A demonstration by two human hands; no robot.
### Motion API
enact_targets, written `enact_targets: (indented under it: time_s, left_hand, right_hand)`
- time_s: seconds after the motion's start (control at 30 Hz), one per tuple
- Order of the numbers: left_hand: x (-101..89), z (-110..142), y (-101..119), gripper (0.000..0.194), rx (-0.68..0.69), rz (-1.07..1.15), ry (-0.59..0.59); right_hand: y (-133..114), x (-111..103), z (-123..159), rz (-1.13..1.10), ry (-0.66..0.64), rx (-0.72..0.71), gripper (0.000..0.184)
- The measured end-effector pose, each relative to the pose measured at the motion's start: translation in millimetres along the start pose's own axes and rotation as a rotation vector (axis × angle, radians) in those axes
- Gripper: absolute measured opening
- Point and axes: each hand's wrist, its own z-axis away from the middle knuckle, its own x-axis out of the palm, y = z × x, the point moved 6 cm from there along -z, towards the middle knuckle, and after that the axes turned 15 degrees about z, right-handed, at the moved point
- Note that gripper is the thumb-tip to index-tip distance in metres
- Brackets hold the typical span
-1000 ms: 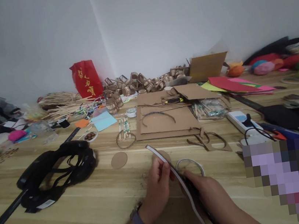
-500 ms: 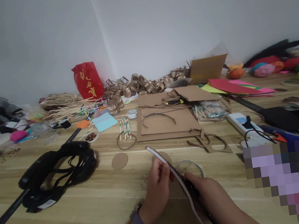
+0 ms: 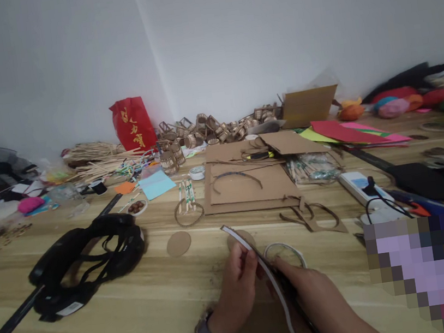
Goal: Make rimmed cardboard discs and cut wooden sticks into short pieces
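Observation:
My left hand (image 3: 238,280) pinches a narrow, curved cardboard strip (image 3: 279,290) with a pale edge between thumb and fingers. The strip's tip points away from me, and its long tail hangs down toward the bottom edge. My right hand (image 3: 322,293) is wrapped around a black-handled tool, apparently scissors (image 3: 310,324), held close along the strip's right side; its blades are mostly hidden. Just beyond my hands lie a cardboard disc (image 3: 243,237), partly covered by the strip, and a roll of white tape (image 3: 288,244). A second cardboard disc (image 3: 179,243) lies to the left.
Cardboard sheets (image 3: 250,193) lie in the middle, with curved scraps (image 3: 324,218) at right. A black strapped headset (image 3: 90,262) is at left. Small slatted baskets (image 3: 208,127) and a red bag (image 3: 132,124) stand at the back. A pixelated patch covers the lower right.
The view has tilted slightly, so the table's things sit a little lower. Both hands keep their hold on the strip and tool, with only a slight shift.

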Motion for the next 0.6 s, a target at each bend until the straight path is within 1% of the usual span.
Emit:
enact_targets:
  time_s: [0.13, 0.27, 0.37, 0.43, 0.6]
  left_hand:
    - [0.7, 0.1, 1.0, 0.042, -0.025, 0.015, -0.005]
    - [1.5, -0.2, 2.2, 0.040, -0.025, 0.013, -0.010]
    - [2.0, -1.6, 3.2, 0.041, -0.029, 0.028, -0.018]
    - [1.3, -3.1, 5.4, 0.041, -0.021, 0.030, -0.014]
    - [-9.3, -5.9, 14.6, 0.038, 0.045, -0.024, 0.103]
  right_hand:
    - [-0.3, -0.3, 0.6, 0.078, -0.066, 0.034, 0.054]
    - [-1.6, -3.1, 1.9, 0.144, -0.087, 0.035, 0.053]
    - [-0.9, -3.2, 1.9, 0.163, -0.075, 0.036, 0.048]
    - [-0.6, -3.7, 1.2, 0.152, -0.055, 0.034, 0.050]
    - [-1.4, -4.3, 0.0, 0.138, -0.102, 0.038, 0.053]
